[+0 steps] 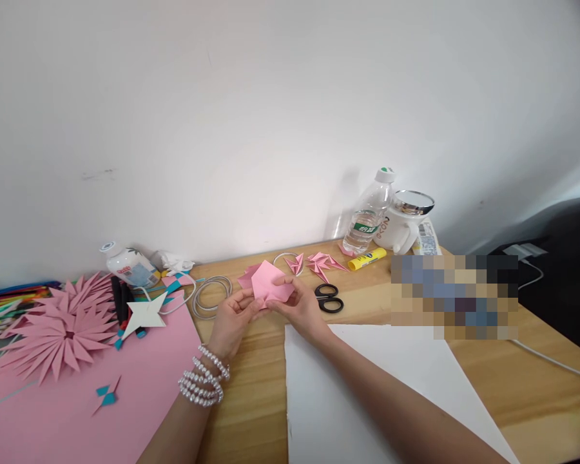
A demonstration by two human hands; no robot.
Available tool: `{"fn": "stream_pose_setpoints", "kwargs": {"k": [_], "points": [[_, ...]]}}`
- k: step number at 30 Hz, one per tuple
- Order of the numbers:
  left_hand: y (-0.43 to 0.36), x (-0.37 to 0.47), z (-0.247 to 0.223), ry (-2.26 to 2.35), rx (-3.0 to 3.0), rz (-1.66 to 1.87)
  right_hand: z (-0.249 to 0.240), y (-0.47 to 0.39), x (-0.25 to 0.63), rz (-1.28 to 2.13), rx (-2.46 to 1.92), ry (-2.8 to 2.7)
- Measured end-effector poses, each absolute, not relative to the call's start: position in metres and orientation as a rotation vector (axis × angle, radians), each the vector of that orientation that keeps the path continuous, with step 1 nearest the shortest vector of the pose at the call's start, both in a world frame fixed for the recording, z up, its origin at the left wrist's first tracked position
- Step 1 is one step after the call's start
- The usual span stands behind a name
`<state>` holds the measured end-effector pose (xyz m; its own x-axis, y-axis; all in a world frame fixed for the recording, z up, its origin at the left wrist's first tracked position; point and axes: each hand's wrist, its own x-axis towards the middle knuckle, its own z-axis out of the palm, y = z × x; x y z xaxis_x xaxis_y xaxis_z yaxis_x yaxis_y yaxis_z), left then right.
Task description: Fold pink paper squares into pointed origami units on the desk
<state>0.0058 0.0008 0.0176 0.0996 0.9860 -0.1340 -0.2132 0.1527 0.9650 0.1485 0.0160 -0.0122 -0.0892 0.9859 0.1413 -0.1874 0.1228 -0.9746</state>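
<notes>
Head view: held pink folded paper (265, 277) near centre of frame, pinched at lower left by left hand (234, 319), at lower right by right hand (303, 309); fingers closed narrow on it. Pointed main panel upward from fingertips. Couldn't tell long axis. Touched with both hands, neither nearer. Noted scissors (328, 298) right of right hand, apart.

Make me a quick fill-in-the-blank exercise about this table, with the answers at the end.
1. The left hand and right hand hold folded paper coloured ____.
2. The beaded bracelet circles the ____ wrist.
3. The scissors have ____ handles.
4. The tube in front of the bottle is mainly ____.

Missing words: pink; left; black; yellow.
</notes>
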Motion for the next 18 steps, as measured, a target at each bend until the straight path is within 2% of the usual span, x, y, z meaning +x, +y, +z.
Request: {"fn": "stream_pose_setpoints", "kwargs": {"k": [18], "points": [[0.0003, 0.0063, 0.0128, 1.051, 0.877, 1.126, -0.0123, 0.0187, 0.1457, 1.25, -0.928, -1.156]]}}
